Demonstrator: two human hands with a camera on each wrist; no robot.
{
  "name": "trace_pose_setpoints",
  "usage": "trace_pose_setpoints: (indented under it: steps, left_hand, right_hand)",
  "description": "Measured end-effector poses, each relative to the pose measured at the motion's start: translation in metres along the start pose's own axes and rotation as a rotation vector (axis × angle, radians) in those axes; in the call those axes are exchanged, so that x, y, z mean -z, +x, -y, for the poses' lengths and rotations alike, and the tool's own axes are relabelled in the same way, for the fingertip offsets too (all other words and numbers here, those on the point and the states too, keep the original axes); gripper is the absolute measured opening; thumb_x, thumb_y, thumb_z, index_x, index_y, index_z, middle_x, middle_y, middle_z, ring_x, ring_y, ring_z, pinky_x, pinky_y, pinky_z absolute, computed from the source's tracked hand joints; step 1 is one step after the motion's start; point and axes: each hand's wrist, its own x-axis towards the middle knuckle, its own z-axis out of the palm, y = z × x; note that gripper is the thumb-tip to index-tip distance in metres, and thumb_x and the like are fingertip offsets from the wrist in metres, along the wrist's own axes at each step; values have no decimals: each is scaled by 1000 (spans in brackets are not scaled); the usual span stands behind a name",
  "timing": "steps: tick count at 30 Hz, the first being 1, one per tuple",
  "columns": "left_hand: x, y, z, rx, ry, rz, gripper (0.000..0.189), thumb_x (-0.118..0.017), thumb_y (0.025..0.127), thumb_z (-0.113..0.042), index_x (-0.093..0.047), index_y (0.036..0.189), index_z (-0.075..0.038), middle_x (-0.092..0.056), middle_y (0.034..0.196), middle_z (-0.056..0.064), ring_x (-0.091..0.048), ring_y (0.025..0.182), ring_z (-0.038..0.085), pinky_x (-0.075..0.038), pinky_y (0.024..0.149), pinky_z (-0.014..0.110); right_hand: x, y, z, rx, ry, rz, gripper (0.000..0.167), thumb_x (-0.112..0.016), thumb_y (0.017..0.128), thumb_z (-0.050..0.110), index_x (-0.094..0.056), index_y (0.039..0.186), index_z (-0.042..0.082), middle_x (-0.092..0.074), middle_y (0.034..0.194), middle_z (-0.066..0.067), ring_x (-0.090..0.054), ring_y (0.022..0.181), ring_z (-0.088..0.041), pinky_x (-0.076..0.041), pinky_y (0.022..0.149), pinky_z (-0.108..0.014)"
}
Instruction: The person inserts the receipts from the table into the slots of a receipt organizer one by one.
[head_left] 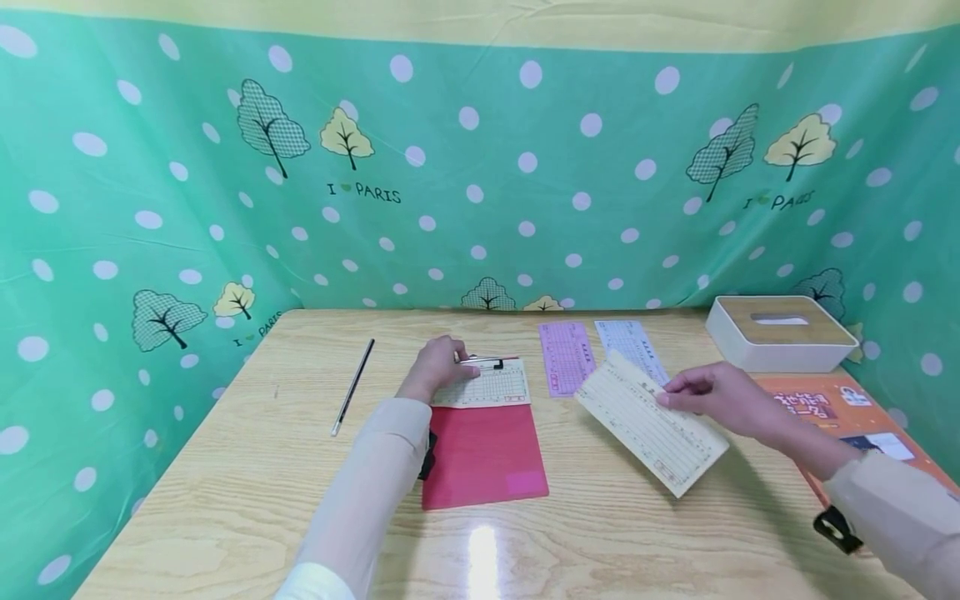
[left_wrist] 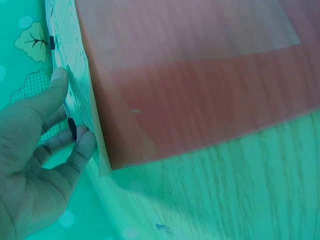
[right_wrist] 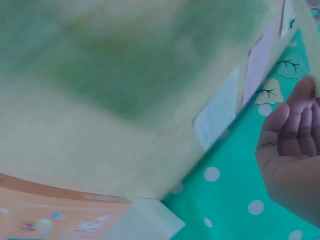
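One form (head_left: 491, 388) is laid on the red folder (head_left: 487, 458), its clip (head_left: 498, 364) gripped by left fingers (left_wrist: 58, 85). The cream slip (head_left: 637, 417), pinched in right fingers (head_left: 682, 402), is not yet laid down.

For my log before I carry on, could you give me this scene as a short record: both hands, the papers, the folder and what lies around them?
left hand: fingers at the clip's left end
clip: at the cream paper's far edge
cream paper: over the far part of the red folder
right hand: holds a loose cream sheet, raised and tilted
slips: purple slip and pale blue slip, on the table
far left: pencil
right side: tissue box, orange book
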Motion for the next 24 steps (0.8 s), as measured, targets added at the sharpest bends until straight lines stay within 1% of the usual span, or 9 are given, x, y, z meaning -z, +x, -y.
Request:
trace_pose_setpoints:
  steps: [6,11,18,24]
  left_hand:
    - [0,0,0,-16,-4,-3,22,-81,88,-20,-67,88,-4,-62,101,13,-53,88,25,-47,88,42]
    - [-1,1,1,-22,1,-6,22,-81,88,-20,-67,88,-4,-61,100,12,-53,88,25,-47,87,41]
    - [0,1,1,-23,6,-11,21,-82,88,-20,-69,89,-3,-63,102,13,-55,90,26,-48,89,42]
    - [0,1,1,-9,18,1,21,-82,88,-22,-71,92,-5,-63,102,12,-58,93,27,-48,91,42]
  right_hand:
    - [2,28,23,97,-2,49,17,-76,93,25,-79,93,8,-70,80,3,-54,76,-13,-47,68,-26]
    - [-4,52,45,163,-28,97,14,-79,90,23,-79,88,10,-71,77,4,-53,73,-13,-44,65,-25]
    - [-22,85,71,234,-46,180,10,-81,88,20,-80,89,10,-71,77,5,-55,74,-15,-45,66,-27]
    - [-42,108,89,276,-46,266,11,-81,88,20,-80,86,9,-69,73,5,-52,67,-11,-45,65,-28]
